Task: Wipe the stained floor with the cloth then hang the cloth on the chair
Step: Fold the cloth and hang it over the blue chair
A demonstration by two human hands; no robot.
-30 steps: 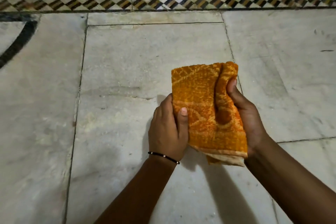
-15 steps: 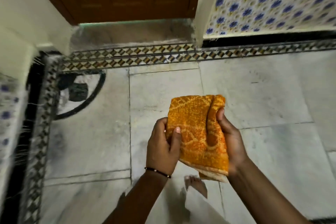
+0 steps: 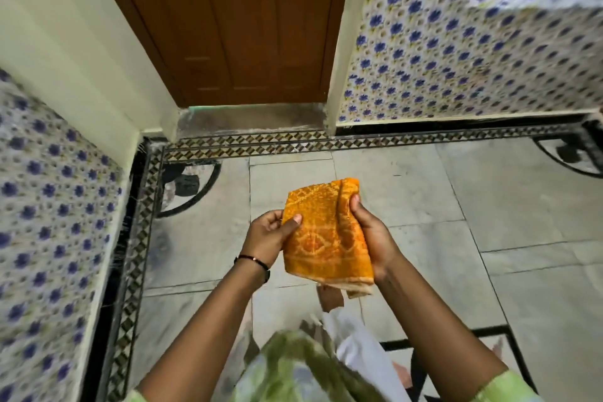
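Note:
A folded orange patterned cloth (image 3: 326, 232) is held in the air in front of me, well above the pale marble floor (image 3: 424, 199). My left hand (image 3: 266, 237) pinches its left edge, thumb on top. My right hand (image 3: 372, 235) grips its right side, with the fingers under the cloth and the thumb over a fold near the top. No chair is in view.
A brown wooden door (image 3: 235, 23) stands straight ahead behind a stone threshold (image 3: 251, 119). Blue-flowered tiled walls (image 3: 456, 52) run on the right and the left. A patterned border strip (image 3: 326, 140) edges the floor. My bare foot (image 3: 329, 297) shows below the cloth.
The view has risen from close to the floor to standing height, so the door and walls have come into sight. Both hands kept the same hold on the cloth.

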